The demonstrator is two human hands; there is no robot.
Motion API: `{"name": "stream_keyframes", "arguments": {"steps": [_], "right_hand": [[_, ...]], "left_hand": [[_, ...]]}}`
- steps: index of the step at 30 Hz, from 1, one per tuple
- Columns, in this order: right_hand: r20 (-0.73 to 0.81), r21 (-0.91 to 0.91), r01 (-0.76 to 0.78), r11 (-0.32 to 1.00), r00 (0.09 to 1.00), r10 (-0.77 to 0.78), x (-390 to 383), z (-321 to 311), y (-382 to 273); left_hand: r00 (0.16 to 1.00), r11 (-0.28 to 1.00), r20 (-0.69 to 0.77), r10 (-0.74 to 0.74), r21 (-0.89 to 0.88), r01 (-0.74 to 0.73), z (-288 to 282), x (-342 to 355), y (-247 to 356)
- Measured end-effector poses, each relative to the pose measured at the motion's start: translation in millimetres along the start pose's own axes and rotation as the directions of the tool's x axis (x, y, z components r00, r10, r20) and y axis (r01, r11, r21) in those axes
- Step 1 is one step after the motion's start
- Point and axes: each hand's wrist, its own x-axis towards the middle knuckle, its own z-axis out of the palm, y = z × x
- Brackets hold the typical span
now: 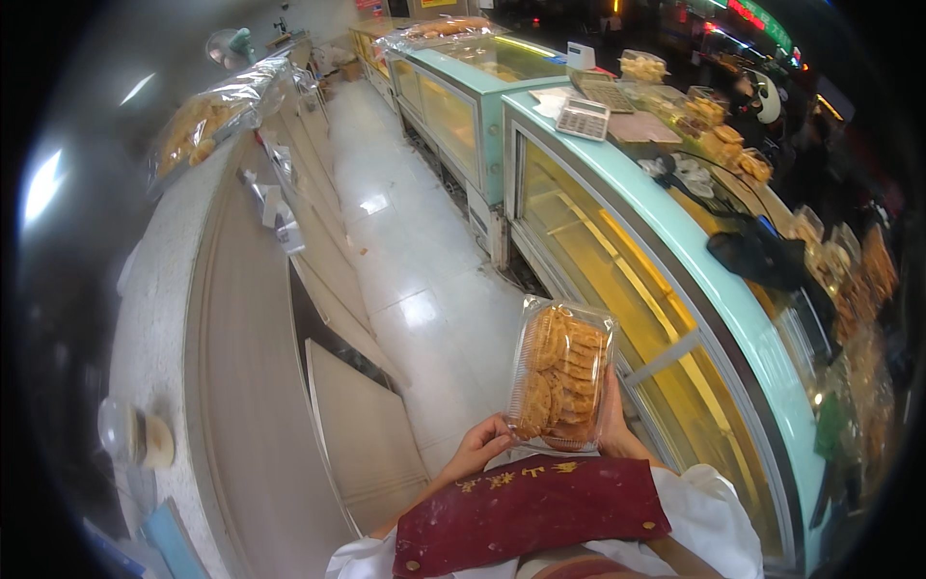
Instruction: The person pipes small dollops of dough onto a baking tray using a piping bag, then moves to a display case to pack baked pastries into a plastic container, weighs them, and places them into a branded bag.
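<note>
Between my two hands I hold a clear plastic clamshell box (562, 374) in front of my body, tilted so its top faces me. Rows of round golden-brown cookies (579, 372) fill it, stacked on edge. My left hand (484, 442) is closed on the lower left corner of the box, with fingers and thumb bent against it. Along the lower right side my right hand (615, 417) grips the box; most of its fingers are hidden behind and under it. A dark red apron (531, 516) lies just below my hands.
At my right runs a glass display case (617, 270) with a mint-green top, holding a calculator (583, 119), a black bag (762, 253) and several packs of baked goods. A counter with cupboard doors (357, 415) stands left, bearing a jar (123, 429) and bagged bread (198, 130). A tiled aisle (386, 232) lies between.
</note>
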Motion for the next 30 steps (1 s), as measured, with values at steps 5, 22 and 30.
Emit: {"name": "stream_keyframes", "arguments": {"steps": [5,22,30], "right_hand": [[0.009,-0.069,-0.043,0.997,0.999,0.043,87,17,-35],[0.287,0.262,-0.006,0.965,0.955,-0.072,354,149,-134],[0.132,0.235,0.150,0.960,0.974,-0.184,437,218,-170]], "left_hand": [[1.000,1.000,-0.023,0.015,-0.006,-0.016,-35,59,40],[0.916,0.950,-0.287,-0.281,0.049,0.307,-244,169,57],[0.916,0.943,-0.261,-0.305,0.053,0.329,-339,246,143]]}}
